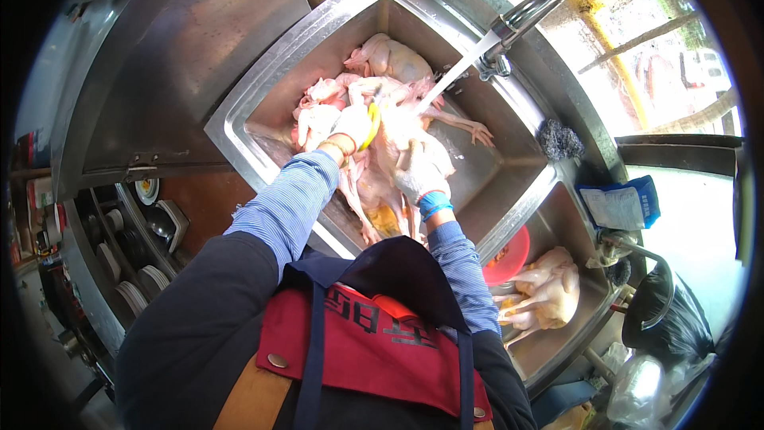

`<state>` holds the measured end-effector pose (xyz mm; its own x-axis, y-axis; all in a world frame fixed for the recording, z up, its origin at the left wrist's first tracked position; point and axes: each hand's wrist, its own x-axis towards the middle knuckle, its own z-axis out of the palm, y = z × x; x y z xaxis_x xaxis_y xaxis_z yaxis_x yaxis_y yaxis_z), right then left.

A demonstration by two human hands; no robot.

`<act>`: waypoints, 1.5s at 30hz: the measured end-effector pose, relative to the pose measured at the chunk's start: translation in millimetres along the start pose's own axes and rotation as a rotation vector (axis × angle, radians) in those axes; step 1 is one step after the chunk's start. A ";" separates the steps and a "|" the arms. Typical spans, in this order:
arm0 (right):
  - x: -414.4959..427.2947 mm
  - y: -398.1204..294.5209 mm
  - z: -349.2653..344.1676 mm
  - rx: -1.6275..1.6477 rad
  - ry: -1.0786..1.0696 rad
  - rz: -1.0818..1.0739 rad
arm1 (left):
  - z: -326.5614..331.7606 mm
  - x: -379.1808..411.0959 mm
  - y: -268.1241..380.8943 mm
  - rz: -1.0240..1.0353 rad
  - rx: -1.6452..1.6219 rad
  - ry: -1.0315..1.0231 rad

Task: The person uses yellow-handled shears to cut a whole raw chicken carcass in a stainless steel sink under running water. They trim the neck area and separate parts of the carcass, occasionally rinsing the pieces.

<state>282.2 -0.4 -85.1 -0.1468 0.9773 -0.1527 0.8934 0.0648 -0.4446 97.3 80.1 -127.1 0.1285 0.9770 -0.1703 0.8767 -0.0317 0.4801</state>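
Observation:
Several plucked whole chickens lie heaped in a stainless steel sink (477, 203). My left hand (353, 124), in a pale glove, holds a yellow-handled cutting tool (373, 122), seemingly scissors, its dark tip among the birds. White-gloved, my right hand (419, 174) grips the side of a plucked chicken (391, 137) in the middle of the heap. Water (456, 74) pours from a chrome faucet (531, 9) onto that bird. Another chicken (397, 60) rests at the sink's far corner, and a leg with its foot (471, 126) juts right. Glare washes out detail around both hands.
In a second basin on the right are a chicken (555, 289) and a pink plastic bowl (510, 257). A steel wool scourer (560, 139) and a blue packet (621, 202) sit along the rim. Plates (131, 295) fill a rack at left, below a steel panel (197, 42).

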 end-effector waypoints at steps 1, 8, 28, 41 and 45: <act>-1.1 -1.0 2.2 -0.004 0.018 0.002 | -4.5 6.6 -4.1 -0.076 -0.098 0.089; 0.1 3.7 0.1 -0.036 -0.001 0.013 | -72.2 5.5 -2.0 0.188 0.234 0.037; -0.8 30.8 8.4 0.216 0.047 0.086 | -64.2 -11.6 -48.7 -0.420 -0.498 -0.593; 19.5 42.4 -32.3 1.029 0.025 0.410 | -96.5 -23.8 1.9 0.313 -0.009 -0.335; 40.2 88.7 -13.6 1.511 0.005 0.394 | -112.8 -45.3 45.1 0.446 0.105 -0.347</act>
<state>361.3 47.3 -118.7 -0.0108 0.8840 -0.4674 -0.3660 -0.4385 -0.8208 78.7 58.2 -0.6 0.6252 0.7387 -0.2518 0.7420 -0.4626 0.4852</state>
